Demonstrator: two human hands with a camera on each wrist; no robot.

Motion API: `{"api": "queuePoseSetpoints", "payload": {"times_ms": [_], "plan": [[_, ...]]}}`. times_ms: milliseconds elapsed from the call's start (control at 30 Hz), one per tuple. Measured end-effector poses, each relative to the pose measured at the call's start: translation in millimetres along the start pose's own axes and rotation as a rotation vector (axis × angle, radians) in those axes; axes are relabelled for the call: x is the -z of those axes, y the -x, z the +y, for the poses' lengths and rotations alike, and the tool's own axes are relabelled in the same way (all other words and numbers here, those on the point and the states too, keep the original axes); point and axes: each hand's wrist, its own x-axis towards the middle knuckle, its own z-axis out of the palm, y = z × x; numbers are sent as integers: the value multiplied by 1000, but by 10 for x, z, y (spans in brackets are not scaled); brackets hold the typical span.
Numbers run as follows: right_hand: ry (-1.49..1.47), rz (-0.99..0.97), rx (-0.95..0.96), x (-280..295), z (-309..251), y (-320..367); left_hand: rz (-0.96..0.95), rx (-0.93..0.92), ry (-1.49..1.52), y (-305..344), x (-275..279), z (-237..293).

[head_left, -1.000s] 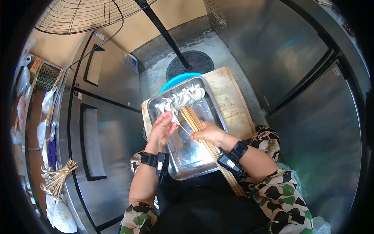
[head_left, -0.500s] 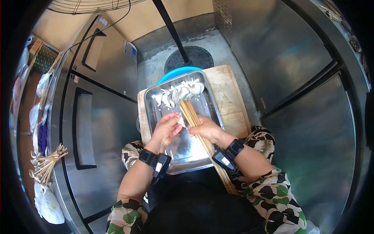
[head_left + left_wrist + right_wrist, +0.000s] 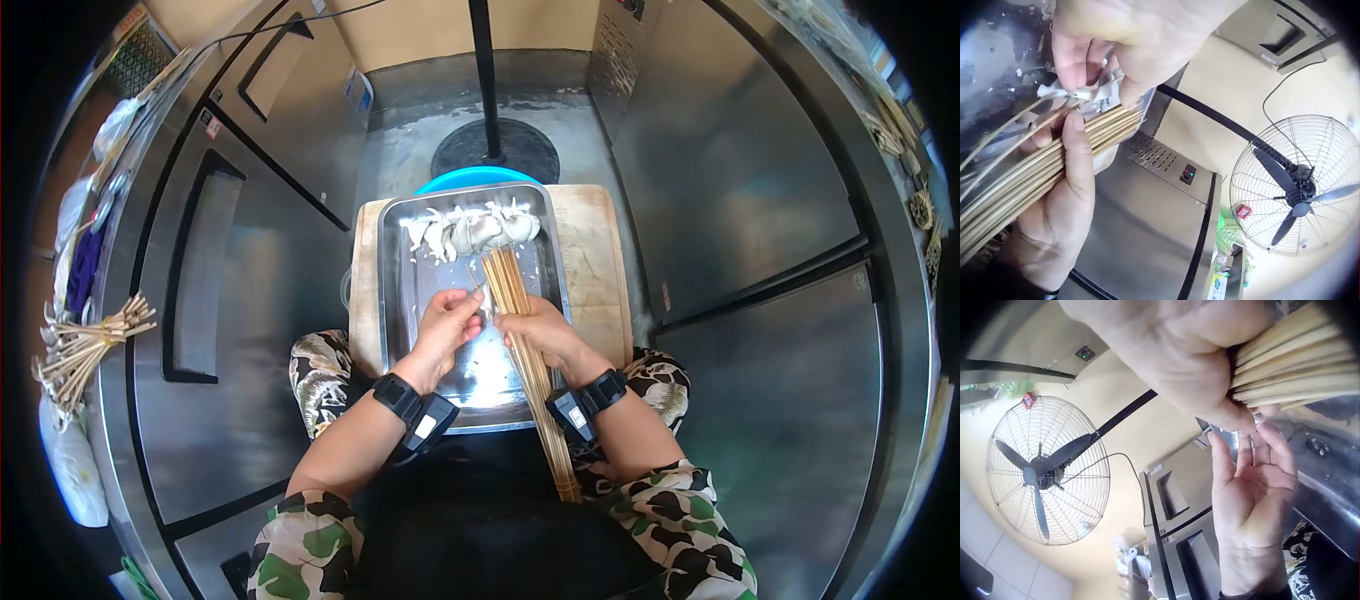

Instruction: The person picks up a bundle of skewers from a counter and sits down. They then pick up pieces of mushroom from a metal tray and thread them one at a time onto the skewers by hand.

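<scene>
My right hand point(image 3: 548, 332) grips a thick bundle of bamboo skewers point(image 3: 534, 385), which slants down toward my lap. Close beside it, my left hand point(image 3: 442, 328) pinches a small white piece point(image 3: 1085, 94), like torn oyster mushroom, at the tip of a thin skewer by the right thumb. Both hands are over a steel tray point(image 3: 385, 290). Along the tray's far end lies a row of white mushroom-like pieces point(image 3: 480, 232), with small crumbs scattered below them. In the right wrist view, the left fingertips are partly hidden behind the right hand.
Under the tray lies a wooden board point(image 3: 595, 270), with a blue basin point(image 3: 475, 178) behind it. Steel cabinets point(image 3: 740, 200) stand on both sides. Tied sticks point(image 3: 95, 345) hang over the left counter's edge. A fan point(image 3: 1300, 187) stands beyond on a round black base point(image 3: 545, 150).
My left hand has drawn the white piece away from the row, back toward the right hand and the skewer. The right hand keeps its hold on the bundle. The head view has turned.
</scene>
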Motion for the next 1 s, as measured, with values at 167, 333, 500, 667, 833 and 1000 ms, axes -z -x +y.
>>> {"api": "queuePoseSetpoints", "payload": {"times_ms": [167,333,500,667,833,1000], "plan": [[42,-25,-80,1,23,15,37,-89,-23,-167,-42,12],[-28,3,-119,81,2,50,20,-93,-22,-272,38,-9],[-47,-39,-134,130,46,27,-5,-76,-39,-280,31,-169],[-105,-62,-165,43,-23,59,-47,-80,-126,-335,-30,-223],[-123,-75,-167,74,16,34,-61,-39,-159,-264,-36,-138],[-130,-48,-182,64,-8,44,-27,-74,-143,-301,83,52]]}}
